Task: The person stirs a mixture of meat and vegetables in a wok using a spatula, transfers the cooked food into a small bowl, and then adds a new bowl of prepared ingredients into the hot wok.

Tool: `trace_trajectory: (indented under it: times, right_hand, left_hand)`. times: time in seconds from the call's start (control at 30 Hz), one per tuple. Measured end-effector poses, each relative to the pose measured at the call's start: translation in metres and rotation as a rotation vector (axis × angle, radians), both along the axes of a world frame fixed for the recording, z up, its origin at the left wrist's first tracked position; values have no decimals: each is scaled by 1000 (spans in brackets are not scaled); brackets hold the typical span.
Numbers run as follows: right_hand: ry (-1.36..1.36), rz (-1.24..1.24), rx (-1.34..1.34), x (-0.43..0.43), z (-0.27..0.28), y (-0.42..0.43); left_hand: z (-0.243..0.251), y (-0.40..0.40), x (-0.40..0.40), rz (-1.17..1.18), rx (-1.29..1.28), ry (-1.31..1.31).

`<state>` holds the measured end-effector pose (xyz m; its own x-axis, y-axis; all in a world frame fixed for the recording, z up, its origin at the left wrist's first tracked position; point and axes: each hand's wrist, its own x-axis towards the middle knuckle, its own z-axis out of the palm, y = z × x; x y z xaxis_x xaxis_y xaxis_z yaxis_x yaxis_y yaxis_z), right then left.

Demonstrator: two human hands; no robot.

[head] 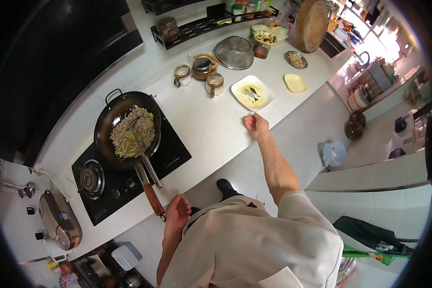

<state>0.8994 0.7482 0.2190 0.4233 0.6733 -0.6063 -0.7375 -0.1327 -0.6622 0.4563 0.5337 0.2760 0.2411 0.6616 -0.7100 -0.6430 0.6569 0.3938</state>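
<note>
My right hand (257,126) hovers by the front corner of a square white plate (266,96) with a fish design and yellowish liquid on it. Its fingers are loosely curled around nothing; whether the thumb touches the plate is unclear. My left hand (178,210), also empty and half curled, is beside the wooden wok handle (153,199). The dark wok (103,133) sits on the gas hob (172,154) and holds minced meat with chopped green vegetables (133,133). A metal spatula (151,171) rests in it, its handle sticking out over the rim.
Behind the plate stand two lidded jars (182,75), a teapot (203,68) and a mesh food cover (234,52). A small yellow dish (294,83) and a metal plate of food (296,59) lie farther right. A range hood (57,72) overhangs the hob. Left of it is a metal appliance (59,219).
</note>
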Motion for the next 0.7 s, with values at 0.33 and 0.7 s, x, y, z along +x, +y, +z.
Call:
trace_trajectory:
  times: [0.33, 0.7]
  right_hand:
    - [143, -30, 78, 18, -14, 29]
    - [-176, 130, 60, 27, -20, 7]
  left_hand:
    - [17, 28, 61, -78, 100, 167]
    - [17, 41, 110, -82, 80, 231]
